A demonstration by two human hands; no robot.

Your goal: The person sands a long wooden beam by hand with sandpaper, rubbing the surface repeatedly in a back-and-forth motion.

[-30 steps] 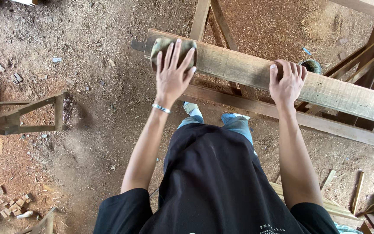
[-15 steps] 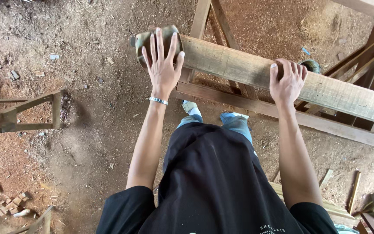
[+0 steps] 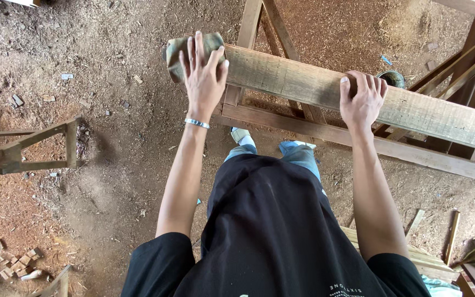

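— Where's the cloth?
— The greenish cloth (image 3: 193,52) lies over the left end of the long wooden plank (image 3: 303,85), under the left hand (image 3: 203,77), whose fingers are spread flat, pressing it, not gripping.
— And the other hand?
— The right hand (image 3: 363,99), further right, curls its fingers over the plank's far edge, above the sawdust floor (image 3: 111,165).

Plank (image 3: 314,88) cut off at right edge, cloth (image 3: 178,48) mostly under left hand (image 3: 203,77), feet largely hidden.

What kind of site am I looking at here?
Likely an open-air carpentry yard: a rough plank under the left hand and right hand, a sawdust-strewn dirt floor, and wood offcuts.
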